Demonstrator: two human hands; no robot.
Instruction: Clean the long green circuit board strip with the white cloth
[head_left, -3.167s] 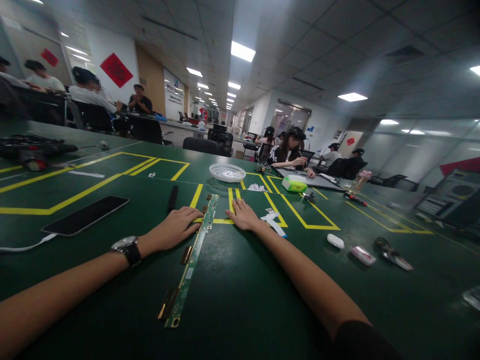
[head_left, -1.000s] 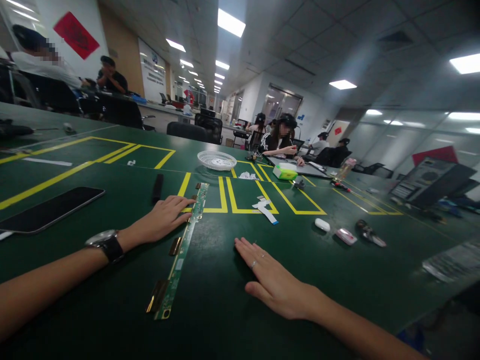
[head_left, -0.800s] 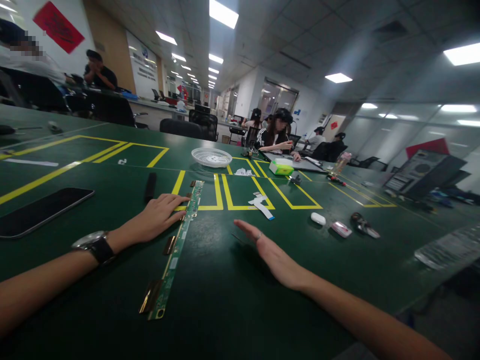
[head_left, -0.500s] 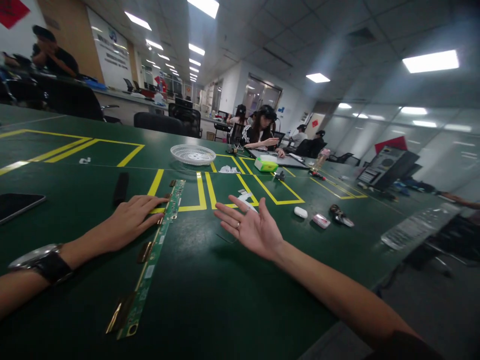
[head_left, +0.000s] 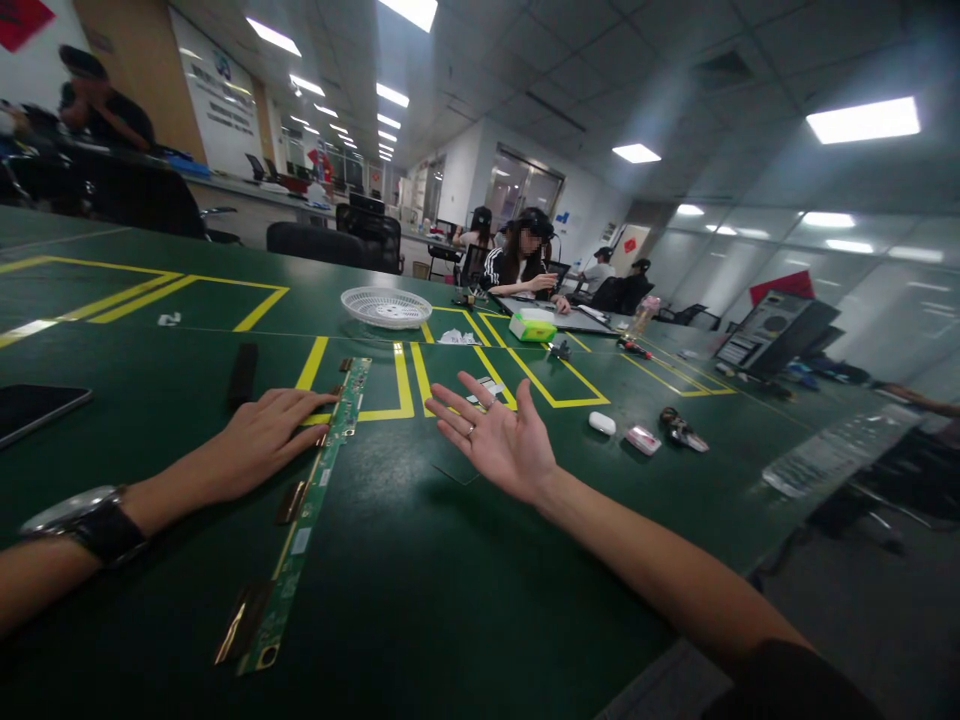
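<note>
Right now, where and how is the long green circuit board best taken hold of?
Probably grip the circuit board by its right edge, mid-length, from the right: gold tabs jut from its left edge, and the left hand is on that side.

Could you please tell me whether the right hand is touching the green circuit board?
No, the right hand is open, palm up and clearly apart from the green circuit board.

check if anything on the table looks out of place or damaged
The long, narrow green circuit board may look out of place: it straddles the square-cornered yellow tape outline, mostly outside it. I see no spill or clear damage.
</note>
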